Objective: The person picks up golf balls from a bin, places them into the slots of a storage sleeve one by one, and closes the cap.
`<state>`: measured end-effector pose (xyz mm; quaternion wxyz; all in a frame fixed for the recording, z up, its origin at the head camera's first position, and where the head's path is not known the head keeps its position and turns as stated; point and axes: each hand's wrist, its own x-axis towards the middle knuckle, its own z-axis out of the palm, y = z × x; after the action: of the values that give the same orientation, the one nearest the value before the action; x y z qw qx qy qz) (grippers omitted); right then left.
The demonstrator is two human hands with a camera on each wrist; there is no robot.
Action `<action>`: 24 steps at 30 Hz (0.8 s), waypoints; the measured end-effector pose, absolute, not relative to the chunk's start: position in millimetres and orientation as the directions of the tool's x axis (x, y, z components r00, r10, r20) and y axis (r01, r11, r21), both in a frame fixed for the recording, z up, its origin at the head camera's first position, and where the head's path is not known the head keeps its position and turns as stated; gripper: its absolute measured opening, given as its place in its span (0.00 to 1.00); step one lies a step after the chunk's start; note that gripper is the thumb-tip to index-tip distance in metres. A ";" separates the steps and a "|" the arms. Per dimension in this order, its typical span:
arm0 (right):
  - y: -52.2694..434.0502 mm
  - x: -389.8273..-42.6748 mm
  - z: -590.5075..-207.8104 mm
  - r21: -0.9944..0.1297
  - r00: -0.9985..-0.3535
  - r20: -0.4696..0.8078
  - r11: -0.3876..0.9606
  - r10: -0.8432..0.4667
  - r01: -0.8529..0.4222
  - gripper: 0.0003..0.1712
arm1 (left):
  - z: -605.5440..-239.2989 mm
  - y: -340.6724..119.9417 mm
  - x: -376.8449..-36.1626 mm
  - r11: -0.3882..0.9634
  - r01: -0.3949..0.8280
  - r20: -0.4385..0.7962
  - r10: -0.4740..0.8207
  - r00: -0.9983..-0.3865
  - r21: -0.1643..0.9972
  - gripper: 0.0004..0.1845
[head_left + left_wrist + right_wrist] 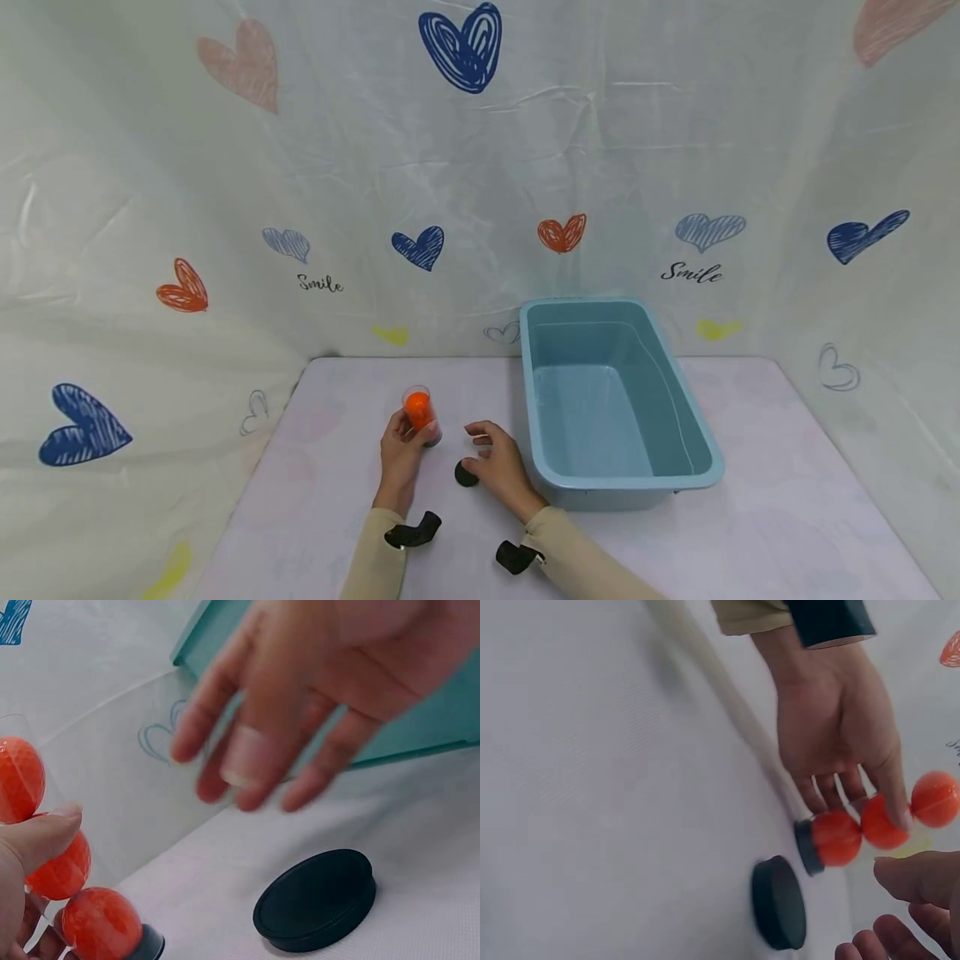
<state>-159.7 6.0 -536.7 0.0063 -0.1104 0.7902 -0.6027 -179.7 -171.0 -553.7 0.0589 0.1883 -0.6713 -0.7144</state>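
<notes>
My left hand [400, 463] grips a clear tube [417, 392], its thumb on the near side and its fingers around the back. Three orange balls [101, 924] are stacked inside, above a dark cap [808, 847] at the tube's bottom end. The top end shows no cap. To the right of the tube, my right hand [506, 473] hovers with loosely bent fingers and nothing between them. Beside that hand, a round black lid [315, 901] lies flat on the table, apart from the tube.
A blue plastic tub [534, 400] stands to the right of my right hand, reaching toward the back of the table [322, 500]. A white sheet [480, 167] printed with hearts hangs behind and around the table. Black straps [414, 532] sit on both wrists.
</notes>
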 end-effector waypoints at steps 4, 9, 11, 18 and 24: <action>11.2 -153.3 -545.9 -0.941 -0.974 0.117 0.293 -0.192 -0.170 0.28 | -552.5 -170.8 -180.2 -0.099 -0.166 -0.190 -0.332 -0.924 0.981 0.33; 13.1 -148.8 -556.6 -0.929 -0.971 0.119 0.321 -0.206 -0.182 0.30 | -552.7 -171.8 -180.4 -0.096 -0.178 -0.200 -0.334 -0.921 0.979 0.33; 12.3 -148.1 -560.9 -0.919 -0.969 0.130 0.341 -0.210 -0.197 0.31 | -552.7 -172.4 -180.1 -0.093 -0.187 -0.207 -0.332 -0.920 0.978 0.33; 7.1 -145.1 -569.2 -0.853 -0.949 0.212 0.431 -0.233 -0.296 0.32 | -551.2 -171.4 -179.3 -0.107 -0.184 -0.210 -0.332 -0.920 0.977 0.34; 2.8 -141.4 -568.1 -0.752 -0.935 0.257 0.557 -0.245 -0.353 0.32 | -550.6 -169.9 -178.3 -0.105 -0.178 -0.203 -0.329 -0.922 0.978 0.33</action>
<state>-141.4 2.8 -568.1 -0.0614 -0.1698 0.8803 -0.4388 -178.3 -169.9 -550.6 0.0525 0.1899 -0.6668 -0.7187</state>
